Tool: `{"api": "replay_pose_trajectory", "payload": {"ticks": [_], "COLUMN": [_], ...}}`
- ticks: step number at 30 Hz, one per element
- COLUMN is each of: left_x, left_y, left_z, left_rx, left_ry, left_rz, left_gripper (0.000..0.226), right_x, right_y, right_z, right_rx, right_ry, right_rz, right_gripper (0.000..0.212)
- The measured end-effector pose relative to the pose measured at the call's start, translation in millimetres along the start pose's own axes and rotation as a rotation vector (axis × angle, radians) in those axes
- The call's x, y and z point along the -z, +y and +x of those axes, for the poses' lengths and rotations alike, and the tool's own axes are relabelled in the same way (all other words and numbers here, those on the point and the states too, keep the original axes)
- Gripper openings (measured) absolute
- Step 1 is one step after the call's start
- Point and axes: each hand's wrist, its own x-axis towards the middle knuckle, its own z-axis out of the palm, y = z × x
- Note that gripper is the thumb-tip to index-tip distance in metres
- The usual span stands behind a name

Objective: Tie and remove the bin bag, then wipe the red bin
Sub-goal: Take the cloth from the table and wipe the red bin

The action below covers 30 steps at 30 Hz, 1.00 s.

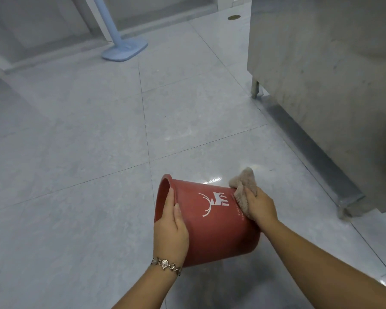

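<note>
Above the tiled floor (76, 141) the red bin (212, 224) lay tipped sideways, long axis left-right, mouth pointing left, the left hand (171, 233) clasping its rim while the right hand (260, 208) pressed a clenched beige cloth (243, 186) near its base.

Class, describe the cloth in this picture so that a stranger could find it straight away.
Start at the steel cabinet on the right and come down to the red bin held tipped over the floor. The cloth is pressed on the bin's base end by the right hand. It is the only soft, beige, crumpled thing there.
</note>
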Motion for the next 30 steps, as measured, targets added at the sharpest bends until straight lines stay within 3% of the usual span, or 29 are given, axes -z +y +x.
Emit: {"api": "replay_pose_trajectory", "payload": {"ticks": [2, 4, 7, 9, 12, 16, 19, 22, 24, 27, 30], "left_x": [-0.3, 2.2, 3.8, 4.2, 10.8, 27.8, 32.4, 30.5, 26.1, 17.9, 9.4], "left_y": [-1.5, -5.2, -6.3, -7.4, -9.2, -4.1, -0.3, 7.6, 7.4, 3.3, 1.0], "left_z": [-1.5, -1.2, -4.0, -7.9, -10.2, -0.3, 16.3, 32.7, 39.5, 35.9, 18.5], "left_rx": [-0.014, -0.012, -0.09, -0.127, -0.121, 0.117, 0.326, 0.502, 0.517, 0.322, 0.157], "left_ry": [-0.02, -0.023, -0.037, -0.041, -0.125, -0.462, -0.553, -0.46, -0.387, -0.233, -0.134], "left_rz": [0.026, 0.012, 0.055, 0.068, -0.034, -0.323, -0.439, -0.504, -0.415, -0.104, 0.006], "left_gripper": [0.046, 0.046, 0.047, 0.044, 0.04, 0.04, 0.033, 0.032, 0.038, 0.044, 0.045], "right_x": [-0.5, -11.6, -27.2, -28.6, -19.7, -9.2, -12.4, -19.8, -24.4, -25.0, -22.7], "right_y": [-12.7, -26.7, -50.2, -57.9, -40.5, -5.3, 21.2, 40.2, 44.0, 34.7, 7.9], "right_z": [4.7, -8.8, -44.0, -62.1, -72.1, -79.8, -92.1, -105.2, -110.2, -111.1, -109.5], "right_rx": [0.0, 0.216, 0.586, 0.678, 0.737, 0.753, 0.831, 0.948, 1.001, 0.975, 0.751], "right_ry": [-0.049, -0.023, -0.038, -0.087, 0.01, 0.116, 0.133, 0.12, 0.12, 0.133, 0.161], "right_rz": [-0.16, -0.224, -0.068, -0.024, -0.13, -0.21, -0.237, -0.257, -0.308, -0.3, -0.242], "right_gripper": [0.054, 0.043, 0.042, 0.046, 0.053, 0.064, 0.066, 0.064, 0.058, 0.047, 0.043]}}
